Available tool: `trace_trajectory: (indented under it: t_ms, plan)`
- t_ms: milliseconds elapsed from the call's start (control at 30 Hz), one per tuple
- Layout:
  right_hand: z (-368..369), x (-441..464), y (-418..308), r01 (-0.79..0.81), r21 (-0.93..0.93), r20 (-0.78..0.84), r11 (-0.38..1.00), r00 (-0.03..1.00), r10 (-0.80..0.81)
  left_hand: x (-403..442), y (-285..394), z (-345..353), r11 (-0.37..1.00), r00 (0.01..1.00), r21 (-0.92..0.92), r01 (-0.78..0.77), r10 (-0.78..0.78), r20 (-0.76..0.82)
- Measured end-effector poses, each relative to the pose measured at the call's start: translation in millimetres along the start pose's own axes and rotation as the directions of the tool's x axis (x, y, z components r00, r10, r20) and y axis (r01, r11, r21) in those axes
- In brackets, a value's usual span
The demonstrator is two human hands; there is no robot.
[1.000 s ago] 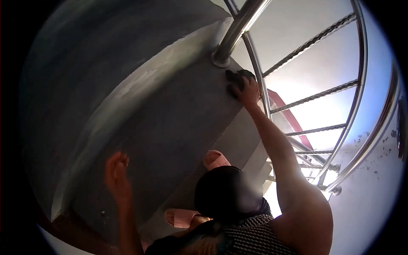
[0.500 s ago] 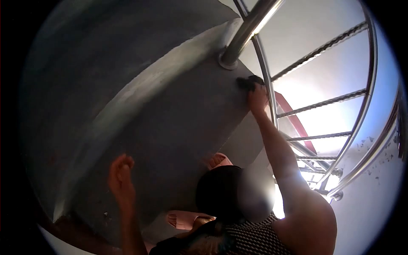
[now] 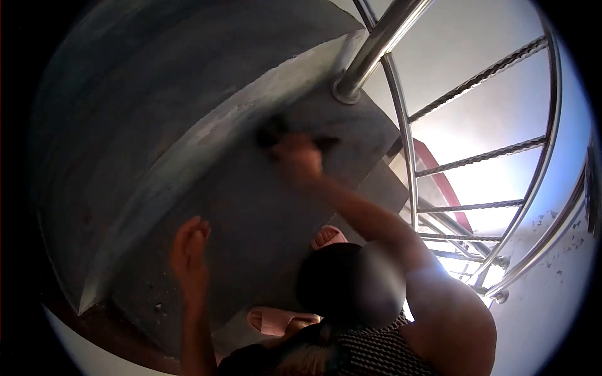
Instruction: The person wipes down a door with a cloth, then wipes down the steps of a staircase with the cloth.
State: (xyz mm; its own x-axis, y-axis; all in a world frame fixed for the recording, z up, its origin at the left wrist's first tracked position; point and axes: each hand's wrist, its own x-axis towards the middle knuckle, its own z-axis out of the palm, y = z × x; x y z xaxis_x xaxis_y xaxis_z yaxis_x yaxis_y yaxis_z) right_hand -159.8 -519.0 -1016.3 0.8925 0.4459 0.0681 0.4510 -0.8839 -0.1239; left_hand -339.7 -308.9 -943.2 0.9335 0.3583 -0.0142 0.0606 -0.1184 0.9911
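Note:
My right hand (image 3: 298, 158) is blurred by motion and closed on a dark cloth (image 3: 273, 131), pressed against the grey step (image 3: 251, 200). Part of the cloth sticks out on both sides of the fingers, close to the pale curved edge (image 3: 219, 113) of the step above. Over the left part of the same step hangs my left hand (image 3: 190, 250), its fingers curled together with nothing seen in them.
A metal railing (image 3: 406, 119) with twisted bars curves down the right side, its thick post (image 3: 370, 56) standing on the step. Pink slippers (image 3: 273, 321) are on my feet below. A dark rounded shape (image 3: 326, 282), partly blurred, covers the lower middle.
My right hand has moved left with the cloth, from the step's corner by the railing to its inner side. My left hand has shifted slightly right. The view has shifted a little.

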Motion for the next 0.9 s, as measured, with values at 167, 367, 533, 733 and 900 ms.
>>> trace_trajectory:
  t_ms: [167,367,533,733,900]
  plan:
    - [10,-40,-68,0.62,0.423,-0.263,0.661,0.782,-0.565,9,7,-1,0.998,0.999,-0.061,-0.027,0.024,-0.04]
    - [-41,8,27,-0.106,0.616,-0.095,0.781,0.974,0.207,6,7,-5,0.988,0.983,-0.136,0.067,-0.088,-0.16]
    - [-2,61,110,-0.341,-0.031,-0.269,0.94,0.908,0.32,11,-10,-24,0.992,0.956,-0.074,0.102,-0.119,-0.268]
    - [29,13,-9,0.344,0.092,-0.315,0.935,0.9,-0.3,14,-17,-46,0.992,0.92,0.024,0.121,-0.103,-0.379]
    - [27,-16,-155,0.759,0.43,-0.373,0.489,0.642,-0.669,-6,-31,-62,0.967,0.893,0.194,0.163,-0.061,-0.446]
